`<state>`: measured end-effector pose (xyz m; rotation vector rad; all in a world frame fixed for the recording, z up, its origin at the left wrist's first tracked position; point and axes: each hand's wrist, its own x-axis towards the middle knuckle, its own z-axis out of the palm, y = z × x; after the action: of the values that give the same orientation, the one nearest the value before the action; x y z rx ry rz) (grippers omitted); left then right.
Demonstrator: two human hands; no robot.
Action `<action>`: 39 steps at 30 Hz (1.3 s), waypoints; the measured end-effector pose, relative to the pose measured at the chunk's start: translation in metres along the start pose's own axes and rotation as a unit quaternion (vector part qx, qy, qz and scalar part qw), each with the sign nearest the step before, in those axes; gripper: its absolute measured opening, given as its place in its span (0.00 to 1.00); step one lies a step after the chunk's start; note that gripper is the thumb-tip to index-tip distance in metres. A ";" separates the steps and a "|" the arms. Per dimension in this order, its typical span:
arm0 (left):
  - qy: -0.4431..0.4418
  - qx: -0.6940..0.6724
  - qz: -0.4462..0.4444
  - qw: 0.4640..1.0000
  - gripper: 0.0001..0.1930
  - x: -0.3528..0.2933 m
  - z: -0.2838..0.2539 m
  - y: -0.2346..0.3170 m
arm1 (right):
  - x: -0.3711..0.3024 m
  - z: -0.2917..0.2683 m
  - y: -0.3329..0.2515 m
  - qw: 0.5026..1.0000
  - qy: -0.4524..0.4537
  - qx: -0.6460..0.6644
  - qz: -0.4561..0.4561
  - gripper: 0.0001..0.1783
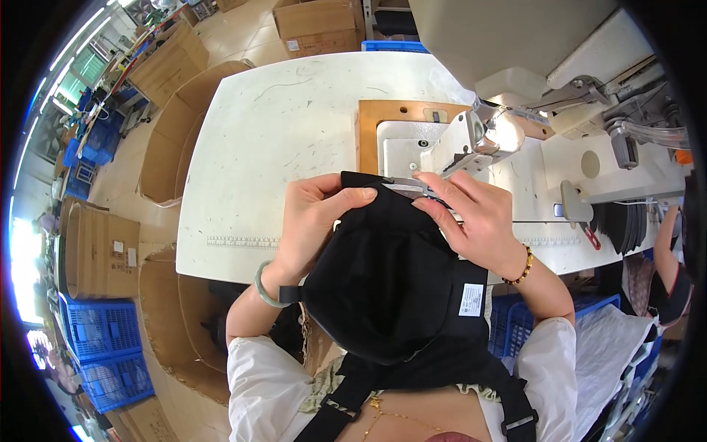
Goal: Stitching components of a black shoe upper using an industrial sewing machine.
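Head cam's got the left hand pinching the top edge of a black fabric piece over the counter, while the right hand grips little silver snips right at that edge, near the sewing machine.

- At centre I see the left hand pinching black fabric.
- Right of it, the right hand holds silver snips at the fabric's edge.
- A sewing machine fills my upper right.
- Blue crates, lower left.
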<state>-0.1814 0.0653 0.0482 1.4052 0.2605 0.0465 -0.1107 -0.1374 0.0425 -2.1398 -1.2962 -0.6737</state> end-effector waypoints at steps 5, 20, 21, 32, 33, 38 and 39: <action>0.014 0.010 0.015 1.000 0.06 -0.003 0.005 0.000 | -0.001 -0.002 0.001 0.999 -0.001 0.039 0.020 0.16; 0.014 -0.013 0.003 1.000 0.07 0.000 0.006 0.002 | -0.002 -0.011 0.013 0.992 -0.005 0.113 0.046 0.19; 0.012 -0.013 0.004 1.000 0.07 0.001 0.007 0.002 | -0.001 -0.014 0.013 0.996 -0.023 0.086 0.023 0.19; 0.009 -0.006 0.006 1.000 0.06 0.001 0.006 -0.001 | 0.010 -0.009 0.014 0.997 -0.005 0.044 -0.055 0.21; 0.012 -0.015 0.004 1.000 0.06 0.000 0.006 -0.001 | 0.010 -0.009 0.014 0.997 -0.015 0.054 -0.044 0.21; 0.027 -0.016 0.000 0.999 0.06 -0.001 0.007 0.000 | -0.003 -0.003 0.019 0.993 0.020 0.108 0.044 0.19; 0.028 -0.022 0.001 0.999 0.06 0.000 0.007 0.001 | -0.004 -0.004 0.019 0.985 0.015 0.154 0.079 0.18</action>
<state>-0.1797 0.0584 0.0497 1.3624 0.3039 0.0931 -0.0953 -0.1497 0.0389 -1.9456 -1.1185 -0.4076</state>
